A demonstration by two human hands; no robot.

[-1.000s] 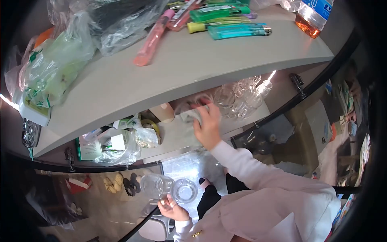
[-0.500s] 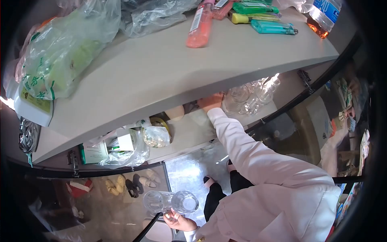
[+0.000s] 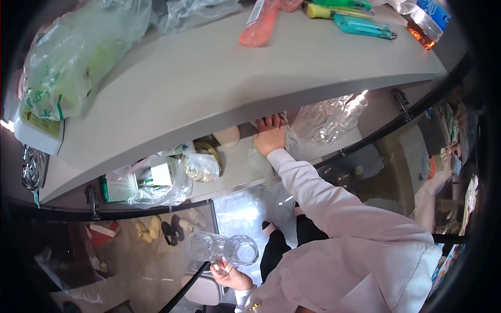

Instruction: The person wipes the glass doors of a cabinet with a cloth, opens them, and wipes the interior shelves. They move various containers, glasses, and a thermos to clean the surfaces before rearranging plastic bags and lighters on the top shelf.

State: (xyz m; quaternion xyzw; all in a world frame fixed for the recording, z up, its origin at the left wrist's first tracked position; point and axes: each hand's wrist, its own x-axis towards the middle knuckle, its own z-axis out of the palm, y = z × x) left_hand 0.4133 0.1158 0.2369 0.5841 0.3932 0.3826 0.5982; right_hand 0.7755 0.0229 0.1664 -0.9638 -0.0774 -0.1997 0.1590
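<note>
My left hand (image 3: pixel 231 275) is low in the view, its fingers closed on two clear glasses (image 3: pixel 241 250) held side by side above the floor. My right hand (image 3: pixel 270 134) reaches under the overhanging grey top (image 3: pixel 172 99), into the shelf below it. Its fingers are bent and close together, with thin translucent material against the hand. What lies under the fingertips is hidden. To the right of this hand, several clear glass vessels (image 3: pixel 329 120) stand on the lower shelf (image 3: pixel 235 169).
On the grey top are a plastic bag (image 3: pixel 78 57), a white container (image 3: pixel 39 133), lighters (image 3: pixel 362 26) and a bottle (image 3: pixel 429 23). The lower shelf holds a bagged item (image 3: pixel 202 167) and boxes (image 3: pixel 121 187). Curved glass (image 3: pixel 151 266) with dark edges fronts the shelves; shoes show through it.
My right hand has moved slightly, and more of its back and fingers shows, with translucent material beside it. The left hand still holds the glasses. The view has shifted a little.
</note>
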